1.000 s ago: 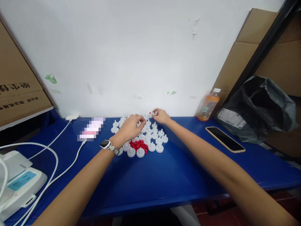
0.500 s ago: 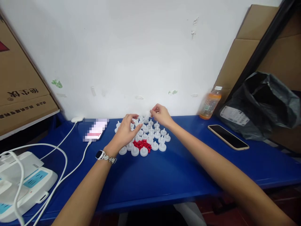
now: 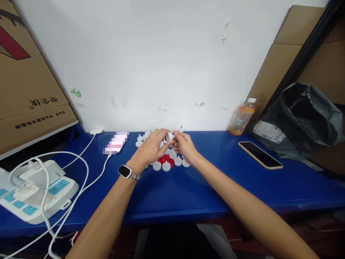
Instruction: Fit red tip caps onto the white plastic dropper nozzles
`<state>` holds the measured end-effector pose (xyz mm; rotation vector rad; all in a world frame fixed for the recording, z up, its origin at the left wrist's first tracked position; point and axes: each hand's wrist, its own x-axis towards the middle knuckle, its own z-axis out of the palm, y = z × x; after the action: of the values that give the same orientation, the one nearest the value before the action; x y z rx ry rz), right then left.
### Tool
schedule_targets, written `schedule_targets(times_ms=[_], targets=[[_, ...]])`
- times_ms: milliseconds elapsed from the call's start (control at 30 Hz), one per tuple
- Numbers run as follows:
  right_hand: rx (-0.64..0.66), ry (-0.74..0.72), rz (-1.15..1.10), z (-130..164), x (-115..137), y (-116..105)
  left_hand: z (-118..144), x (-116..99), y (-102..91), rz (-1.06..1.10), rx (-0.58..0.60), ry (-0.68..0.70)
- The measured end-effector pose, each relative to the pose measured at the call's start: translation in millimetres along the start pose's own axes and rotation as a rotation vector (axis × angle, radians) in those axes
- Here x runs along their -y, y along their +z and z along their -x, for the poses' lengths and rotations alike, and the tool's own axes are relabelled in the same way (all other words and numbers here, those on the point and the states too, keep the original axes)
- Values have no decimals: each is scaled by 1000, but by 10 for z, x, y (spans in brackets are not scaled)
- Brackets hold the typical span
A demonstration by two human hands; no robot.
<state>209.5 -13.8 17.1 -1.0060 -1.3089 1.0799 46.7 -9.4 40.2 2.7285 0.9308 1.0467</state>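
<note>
My left hand (image 3: 149, 148) grips a white plastic nozzle cap (image 3: 169, 137) between thumb and fingers, with the cap turned on its side. Close against it on the right, my right hand (image 3: 186, 146) has its fingers pinched together at the cap's far side. Whatever lies between those fingertips is hidden. Below both hands spreads a cluster of similar white nozzle caps (image 3: 166, 166), standing spout up. Small red pieces (image 3: 164, 159) lie heaped among them. Behind my right hand, by the wall, another white cap carries a red tip (image 3: 181, 127).
A phone on a charging cable (image 3: 116, 142) lies left of the caps. Further left sits a white power strip (image 3: 51, 199) with looping cables. To the right are a dark-screened phone (image 3: 260, 155), an orange drink bottle (image 3: 242, 117) and a grey plastic bag (image 3: 299, 118). A cardboard box (image 3: 35, 79) leans at left.
My hands have come together over the caps, and my left hand now holds a nozzle cap where its fingers were apart before. The view has shifted slightly.
</note>
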Motion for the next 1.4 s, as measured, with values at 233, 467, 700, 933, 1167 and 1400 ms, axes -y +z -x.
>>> schedule_targets(times_ms=[233, 467, 700, 933, 1167, 1400], targets=[[-26, -210, 223, 112, 36, 72, -4, -74, 25, 338, -32, -168], [-122, -472, 688, 206, 69, -82, 31, 202, -106, 669, -231, -334], [124, -390, 836, 175, 52, -130, 119, 304, -85, 209, 1, -263], [79, -300, 346, -21, -54, -151, 82, 293, 127, 229, 27, -180], [129, -178, 702, -331, 73, -366, 113, 345, 31, 123, -25, -331], [483, -123, 1098, -612, 233, -276, 118, 378, 24, 74, 7, -340]])
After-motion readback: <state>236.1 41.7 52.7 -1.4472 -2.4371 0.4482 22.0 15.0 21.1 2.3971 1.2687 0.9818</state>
